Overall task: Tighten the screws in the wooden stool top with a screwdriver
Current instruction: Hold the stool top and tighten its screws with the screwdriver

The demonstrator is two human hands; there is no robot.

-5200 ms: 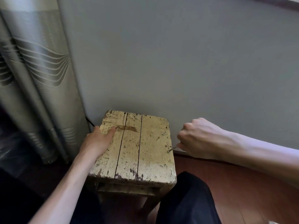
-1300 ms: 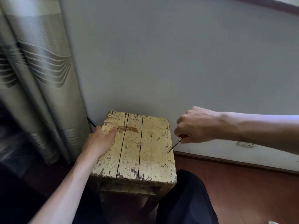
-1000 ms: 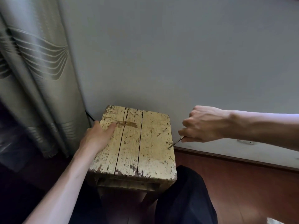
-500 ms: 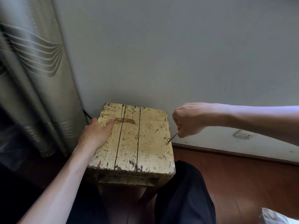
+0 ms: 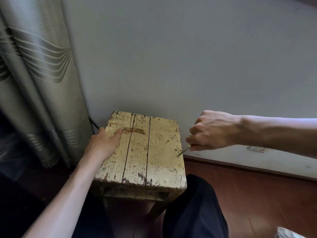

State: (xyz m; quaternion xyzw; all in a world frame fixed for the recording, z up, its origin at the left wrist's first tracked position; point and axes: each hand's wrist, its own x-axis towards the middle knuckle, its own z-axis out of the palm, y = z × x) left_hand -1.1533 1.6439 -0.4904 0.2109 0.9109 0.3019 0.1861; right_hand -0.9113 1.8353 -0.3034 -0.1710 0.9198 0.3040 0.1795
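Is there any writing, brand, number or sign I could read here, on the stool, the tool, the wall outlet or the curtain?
No readable text anywhere in this view.
The stool top shows only worn paint, cracks and a brown stain.
The screwdriver has its handle hidden in the right hand; its bare shaft shows no marking.
The wall outlet is too small and blurred to tell.
The curtain has wavy stripes, no words.

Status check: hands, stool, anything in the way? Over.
Left hand grips worn yellow wooden stool top, left edge. Right hand grips thin metal screwdriver, tip on right-edge screw. Path clear.
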